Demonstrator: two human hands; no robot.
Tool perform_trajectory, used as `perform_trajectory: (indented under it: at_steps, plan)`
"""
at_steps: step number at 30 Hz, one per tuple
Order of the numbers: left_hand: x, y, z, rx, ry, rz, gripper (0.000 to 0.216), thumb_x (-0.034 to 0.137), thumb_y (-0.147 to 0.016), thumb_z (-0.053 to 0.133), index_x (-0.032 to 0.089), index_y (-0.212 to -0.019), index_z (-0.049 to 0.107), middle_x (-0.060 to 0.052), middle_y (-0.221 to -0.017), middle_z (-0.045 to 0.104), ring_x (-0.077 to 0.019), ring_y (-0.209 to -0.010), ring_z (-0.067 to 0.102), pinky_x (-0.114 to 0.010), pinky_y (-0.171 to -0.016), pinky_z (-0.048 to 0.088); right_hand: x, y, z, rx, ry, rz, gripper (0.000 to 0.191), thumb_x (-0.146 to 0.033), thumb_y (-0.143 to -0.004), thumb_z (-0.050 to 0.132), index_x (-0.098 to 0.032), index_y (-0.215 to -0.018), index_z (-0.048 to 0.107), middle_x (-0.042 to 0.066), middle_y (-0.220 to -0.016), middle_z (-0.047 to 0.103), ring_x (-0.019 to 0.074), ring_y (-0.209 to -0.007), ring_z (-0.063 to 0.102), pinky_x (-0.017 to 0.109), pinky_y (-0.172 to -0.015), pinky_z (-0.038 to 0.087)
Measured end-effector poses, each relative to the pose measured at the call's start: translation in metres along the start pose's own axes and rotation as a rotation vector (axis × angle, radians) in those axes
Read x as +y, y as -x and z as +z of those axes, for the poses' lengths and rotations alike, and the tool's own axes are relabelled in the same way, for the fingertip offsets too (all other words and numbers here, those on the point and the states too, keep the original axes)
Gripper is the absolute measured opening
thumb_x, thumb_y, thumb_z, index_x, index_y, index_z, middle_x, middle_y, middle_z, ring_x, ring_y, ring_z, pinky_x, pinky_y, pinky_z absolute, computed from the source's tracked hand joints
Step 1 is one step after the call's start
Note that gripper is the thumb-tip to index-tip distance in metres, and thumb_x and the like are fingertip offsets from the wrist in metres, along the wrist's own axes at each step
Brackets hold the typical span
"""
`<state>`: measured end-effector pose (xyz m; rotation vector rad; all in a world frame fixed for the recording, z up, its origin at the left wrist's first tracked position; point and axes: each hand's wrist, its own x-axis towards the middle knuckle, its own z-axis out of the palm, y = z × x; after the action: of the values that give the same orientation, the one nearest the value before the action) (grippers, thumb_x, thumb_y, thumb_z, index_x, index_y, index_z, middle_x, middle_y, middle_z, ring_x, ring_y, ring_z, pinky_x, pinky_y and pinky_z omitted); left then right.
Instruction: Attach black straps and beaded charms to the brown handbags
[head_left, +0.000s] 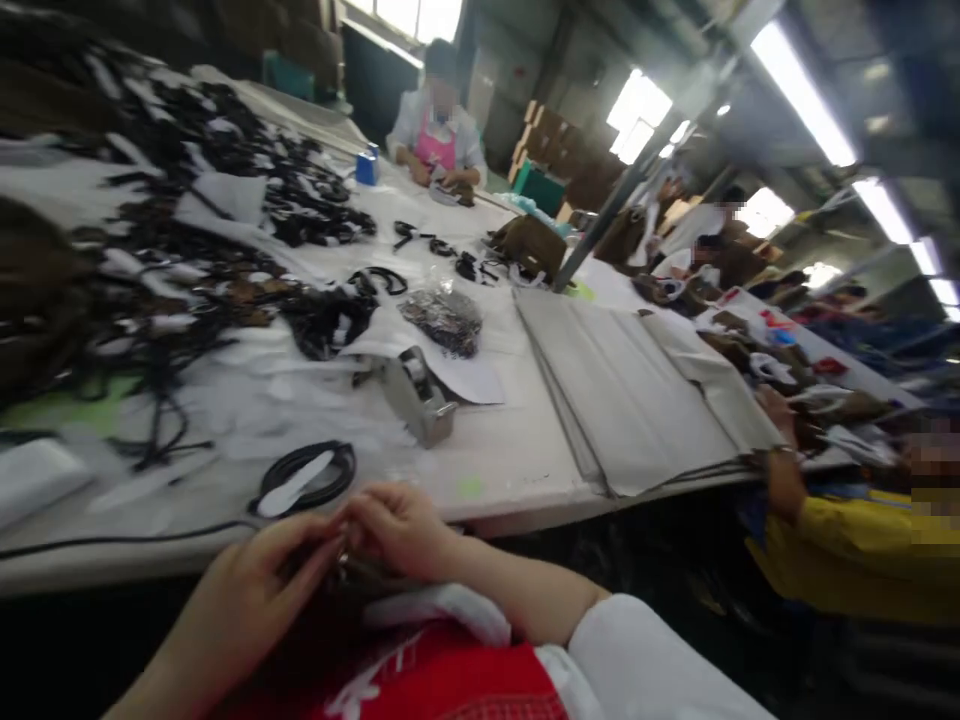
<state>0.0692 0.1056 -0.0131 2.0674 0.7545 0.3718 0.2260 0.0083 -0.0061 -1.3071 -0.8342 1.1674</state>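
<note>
My left hand (259, 575) and my right hand (397, 530) meet fingertip to fingertip over my lap, just off the table's front edge. Both are closed in a pinch. Between them a small metallic glint and a bit of dark brown material show, mostly hidden by the fingers, so I cannot tell what the thing is. A white padded or rolled piece (442, 608) lies below my right forearm, against the red apron (450, 680). Just beyond my fingers, a coiled black cord (341, 465) with a white paper wrap (296, 485) rests on the table (517, 430).
A metal tape dispenser (424, 400) and a clear bag of small dark parts (446, 315) stand mid-table. Tangled black straps (247, 150) fill the left. Grey sheets (622, 390) lie right. One person (439, 140) sits opposite; another in yellow sleeves (847, 540) works at right.
</note>
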Motion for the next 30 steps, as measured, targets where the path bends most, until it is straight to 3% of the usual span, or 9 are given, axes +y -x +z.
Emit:
perform_trajectory:
  at_steps: [2,5,8,10,14,18,23,30]
  plan:
    - [0.009,0.006,-0.008,0.009,0.112,-0.031,0.03,0.054,-0.08,0.059,0.028,-0.08,0.075,-0.004,-0.085,0.077,-0.025,-0.078,0.071,-0.033,-0.073,0.057,-0.005,0.003,-0.003,-0.033,-0.124,0.054,0.036,-0.051,-0.08,0.073,-0.02,-0.093,0.062,-0.005,-0.069,0.057,0.0087,-0.054,0.054,0.022,-0.054,0.046]
    - [0.019,0.006,-0.008,0.084,0.318,-0.125,0.029,0.048,-0.081,0.063,0.021,-0.081,0.073,-0.002,-0.066,0.07,-0.0171,-0.06,0.063,-0.025,-0.056,0.051,-0.007,0.009,-0.006,-0.077,-0.252,0.071,0.05,-0.038,-0.065,0.088,-0.022,-0.103,0.059,-0.001,-0.09,0.066,0.0153,-0.083,0.069,0.028,-0.078,0.054]
    - [0.025,0.011,-0.009,0.105,0.514,-0.17,0.029,0.045,-0.084,0.063,0.017,-0.085,0.072,0.001,-0.053,0.06,-0.0117,-0.048,0.052,-0.021,-0.047,0.042,-0.005,0.015,-0.007,-0.03,-0.211,0.091,0.039,-0.044,-0.073,0.082,-0.02,-0.096,0.061,0.001,-0.087,0.07,0.0167,-0.083,0.073,0.027,-0.074,0.057]
    - [0.028,0.016,-0.011,0.103,0.579,-0.14,0.028,0.043,-0.087,0.061,0.016,-0.085,0.071,0.0,-0.056,0.061,-0.0105,-0.048,0.051,-0.021,-0.048,0.041,-0.001,0.018,-0.006,0.019,-0.153,0.091,0.035,-0.049,-0.077,0.077,-0.02,-0.091,0.063,0.001,-0.081,0.072,0.0161,-0.075,0.073,0.026,-0.067,0.059]
    - [0.031,0.019,-0.013,0.079,0.432,0.028,0.022,0.033,-0.09,0.06,0.017,-0.082,0.072,-0.002,-0.073,0.068,-0.0119,-0.062,0.059,-0.022,-0.059,0.046,0.002,0.023,-0.007,0.022,-0.033,0.063,0.028,-0.047,-0.082,0.072,-0.02,-0.09,0.069,0.002,-0.079,0.076,0.0164,-0.07,0.074,0.025,-0.062,0.061]
    - [0.031,0.016,-0.012,0.04,0.209,0.168,0.019,0.024,-0.092,0.058,0.018,-0.082,0.073,-0.001,-0.075,0.066,-0.0124,-0.071,0.06,-0.023,-0.067,0.046,-0.002,0.027,-0.011,-0.048,0.122,-0.002,0.023,-0.042,-0.087,0.067,-0.022,-0.094,0.076,0.002,-0.082,0.078,0.0171,-0.07,0.074,0.026,-0.061,0.061]
    - [0.033,0.017,-0.011,0.022,0.136,0.234,0.019,0.022,-0.093,0.057,0.017,-0.081,0.071,-0.001,-0.071,0.063,-0.0116,-0.069,0.058,-0.022,-0.066,0.044,-0.008,0.03,-0.015,-0.079,0.37,-0.143,0.019,-0.033,-0.09,0.065,-0.023,-0.096,0.079,0.003,-0.085,0.078,0.0173,-0.072,0.073,0.025,-0.063,0.059]
    - [0.036,0.02,-0.013,-0.01,0.116,0.251,0.02,0.021,-0.094,0.056,0.017,-0.08,0.07,-0.001,-0.072,0.064,-0.0112,-0.069,0.058,-0.022,-0.066,0.043,-0.016,0.032,-0.012,-0.154,0.431,-0.175,0.02,-0.029,-0.093,0.061,-0.021,-0.097,0.079,0.003,-0.082,0.078,0.0146,-0.066,0.071,0.022,-0.061,0.057]
